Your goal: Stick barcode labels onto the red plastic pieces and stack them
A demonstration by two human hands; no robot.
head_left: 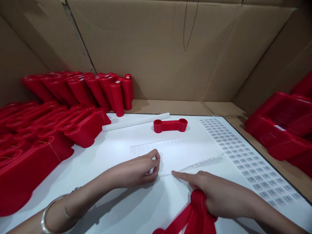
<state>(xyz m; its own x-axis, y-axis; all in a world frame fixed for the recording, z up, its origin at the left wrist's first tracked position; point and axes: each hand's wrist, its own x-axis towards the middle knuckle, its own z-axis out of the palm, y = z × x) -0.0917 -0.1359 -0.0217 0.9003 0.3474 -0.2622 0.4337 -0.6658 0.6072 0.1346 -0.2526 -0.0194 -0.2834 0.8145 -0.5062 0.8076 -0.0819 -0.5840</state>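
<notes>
A white sheet of small labels [168, 159] lies on the tabletop, its right edge raised or curled. My left hand [142, 167] is closed in a pinch at its near edge, thumb and index fingertip together; whether a single label is between them is too small to see. My right hand [207, 187] stretches its index finger to the same edge. Its other fingers curl around the end of a bundle of red plastic pieces [198, 211], partly cut off at the bottom. Beyond the sheet stands a small red bone-shaped stack [170, 125].
Red stacks [83, 126] crowd the left side, with upright ones [117, 99] behind. A white roll [136, 122] lies at the back. Rows of printed labels [243, 156] run along the right edge of the white tabletop [117, 208]. More red pieces [280, 126] lie right. Cardboard walls [151, 48] enclose the table.
</notes>
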